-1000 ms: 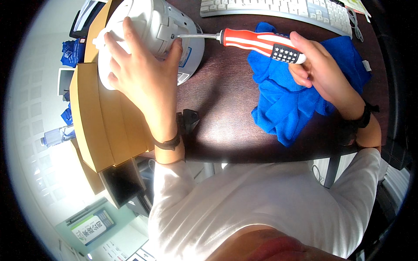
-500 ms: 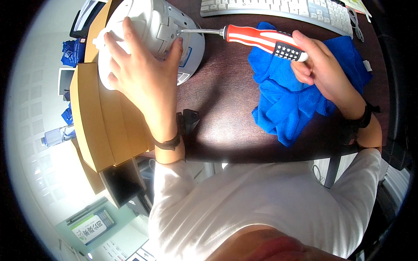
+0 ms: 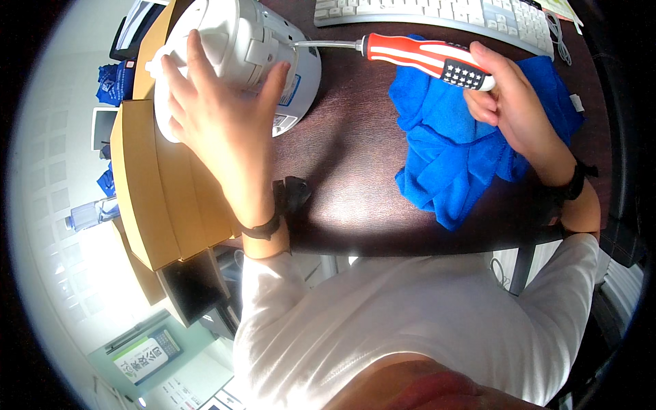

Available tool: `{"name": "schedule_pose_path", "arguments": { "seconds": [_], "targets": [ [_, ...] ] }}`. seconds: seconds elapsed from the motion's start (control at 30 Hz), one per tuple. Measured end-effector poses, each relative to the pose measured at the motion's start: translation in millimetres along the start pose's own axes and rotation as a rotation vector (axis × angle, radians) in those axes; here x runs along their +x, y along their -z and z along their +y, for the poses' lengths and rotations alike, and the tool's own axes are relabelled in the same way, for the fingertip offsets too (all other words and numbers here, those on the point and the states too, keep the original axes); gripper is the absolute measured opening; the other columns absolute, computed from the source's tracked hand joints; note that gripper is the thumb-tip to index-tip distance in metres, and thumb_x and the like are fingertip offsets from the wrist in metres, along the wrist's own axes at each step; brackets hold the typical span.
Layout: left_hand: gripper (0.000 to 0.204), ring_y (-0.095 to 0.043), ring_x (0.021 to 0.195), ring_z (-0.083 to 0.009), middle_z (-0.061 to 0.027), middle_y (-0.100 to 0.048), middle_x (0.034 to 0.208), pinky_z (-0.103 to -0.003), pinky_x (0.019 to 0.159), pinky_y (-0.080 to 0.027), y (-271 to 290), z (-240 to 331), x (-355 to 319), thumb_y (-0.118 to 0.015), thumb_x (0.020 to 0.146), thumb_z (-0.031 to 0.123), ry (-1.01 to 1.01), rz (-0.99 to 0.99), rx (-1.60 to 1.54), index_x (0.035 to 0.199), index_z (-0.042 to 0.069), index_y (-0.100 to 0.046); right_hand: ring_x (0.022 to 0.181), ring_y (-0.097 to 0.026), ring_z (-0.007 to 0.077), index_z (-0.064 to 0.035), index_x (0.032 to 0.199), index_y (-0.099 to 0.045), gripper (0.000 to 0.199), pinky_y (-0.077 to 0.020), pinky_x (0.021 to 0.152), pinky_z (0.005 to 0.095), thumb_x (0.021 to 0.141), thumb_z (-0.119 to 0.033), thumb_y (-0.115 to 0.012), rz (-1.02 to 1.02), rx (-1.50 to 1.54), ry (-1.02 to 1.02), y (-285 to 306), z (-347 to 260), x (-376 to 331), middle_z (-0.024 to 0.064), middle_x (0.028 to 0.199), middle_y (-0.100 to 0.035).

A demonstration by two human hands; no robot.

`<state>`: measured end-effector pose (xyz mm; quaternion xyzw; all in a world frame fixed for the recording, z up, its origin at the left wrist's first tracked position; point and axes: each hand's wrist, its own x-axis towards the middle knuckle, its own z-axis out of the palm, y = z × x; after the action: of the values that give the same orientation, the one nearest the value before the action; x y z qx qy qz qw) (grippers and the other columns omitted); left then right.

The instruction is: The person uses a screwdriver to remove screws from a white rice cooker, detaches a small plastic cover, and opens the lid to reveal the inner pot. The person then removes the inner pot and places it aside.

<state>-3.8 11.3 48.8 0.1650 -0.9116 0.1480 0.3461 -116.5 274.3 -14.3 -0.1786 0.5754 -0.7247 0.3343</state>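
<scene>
A white rounded appliance, possibly a rice cooker, lies on its side on the dark table. My left hand rests spread across its white lid, with the thumb near the hinge part. In my right hand is a screwdriver with a red, white and black star-and-stripe handle, gripped at the handle's end. Its metal shaft points left toward the appliance. The tip is beside the hinge, over the appliance's side; whether it touches cannot be made out. Beneath the right hand lies a crumpled blue cloth.
A white keyboard lies along the table's far side, with a cable at its right end. Brown cardboard boxes stand at the left beside the appliance. A small black object sits by my left wrist.
The screwdriver has shifted slightly right with my right hand, and its tip has come away from the hinge's screw spot. My left hand has barely moved.
</scene>
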Motion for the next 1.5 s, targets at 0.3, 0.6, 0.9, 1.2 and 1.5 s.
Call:
{"name": "schedule_pose_path", "arguments": {
  "seconds": [0.3, 0.6, 0.9, 1.2, 1.5],
  "targets": [
    [0.05, -0.062, 0.099, -0.0266, -0.0108, -0.067, 0.106, -0.037, 0.086, -0.047, 18.1, 6.5, -2.5, -0.085, 0.066, 0.012, -0.138, 0.078, -0.611, 0.109, 0.002, -0.063, 0.037, -0.028, 0.006, -0.0165, 0.053, -0.038, 0.052, -0.0219, 0.04, 0.0236, 0.098, -0.043, -0.04, -0.078, 0.226, 0.064, 0.4, 2.5, -0.8, -0.0058, 0.042, -0.028],
    [0.03, -0.063, 0.072, -0.0085, -0.0079, -0.07, 0.088, -0.019, 0.062, -0.049, 9.7, 15.7, -5.6, -0.075, 0.08, 0.006, 0.102, -0.024, -1.045, 0.108, 0.0, -0.066, 0.035, -0.027, 0.0072, -0.0163, 0.05, -0.036, 0.056, -0.0205, 0.039, 0.0247, 0.098, -0.044, -0.038, -0.184, 0.214, 0.117, -0.7, 5.0, -5.8, -0.0052, 0.04, -0.027],
    [0.024, -0.061, 0.068, -0.0082, -0.0042, -0.067, 0.085, -0.019, 0.063, -0.05, 7.4, 11.8, -17.5, -0.067, 0.086, 0.0, 0.312, -0.341, -1.331, 0.11, -0.002, -0.064, 0.036, -0.029, 0.0075, -0.0161, 0.051, -0.034, 0.053, -0.0215, 0.04, 0.0238, 0.097, -0.042, -0.04, -0.116, 0.251, 0.13, 8.9, 7.5, 4.0, -0.0055, 0.042, -0.027],
    [0.028, -0.058, 0.067, -0.0064, -0.0028, -0.064, 0.083, -0.02, 0.057, -0.048, -37.5, 8.6, -79.5, -0.066, 0.087, 0.0, 0.512, -0.539, -1.425, 0.114, 0.0, -0.057, 0.043, -0.036, 0.0029, -0.0049, 0.08, -0.058, 0.024, -0.0261, 0.038, 0.0201, 0.095, -0.023, -0.053, -0.237, -0.245, -0.021, 29.7, 34.5, 25.5, -0.0051, 0.054, -0.04],
    [0.017, -0.06, 0.067, -0.0077, -0.0032, -0.064, 0.085, -0.02, 0.06, -0.05, -74.9, 5.9, -100.9, -0.061, 0.09, 0.001, 0.598, -0.794, -1.581, 0.107, -0.001, -0.06, 0.052, -0.053, 0.0203, -0.0011, 0.084, -0.06, 0.027, -0.0407, 0.051, 0.034, 0.088, -0.027, -0.064, -0.183, -1.135, 0.342, 9.8, 26.1, 33.3, 0.0097, 0.062, -0.056]
  ]
}}
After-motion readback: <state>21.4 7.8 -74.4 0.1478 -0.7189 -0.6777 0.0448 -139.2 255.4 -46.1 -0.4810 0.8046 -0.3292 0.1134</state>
